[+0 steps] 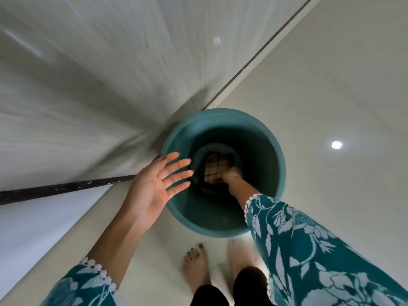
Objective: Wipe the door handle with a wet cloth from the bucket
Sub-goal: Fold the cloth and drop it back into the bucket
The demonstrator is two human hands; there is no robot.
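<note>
A teal plastic bucket [273, 155] stands on the pale tiled floor, seen from straight above. At its bottom lies a dark checked cloth [217, 166] in water. My right hand [231, 176] reaches deep inside the bucket and touches the cloth's near right edge; whether the fingers have closed on it I cannot tell. My left hand [154, 186] hovers over the bucket's left rim, palm up, fingers spread, holding nothing. No door handle is in view.
A pale wood-grain door or wall panel [88, 85] rises to the left of the bucket, with a dark strip [66, 188] along its bottom edge. My bare feet [196, 268] stand just in front of the bucket. Glossy floor tiles [331, 85] spread to the right.
</note>
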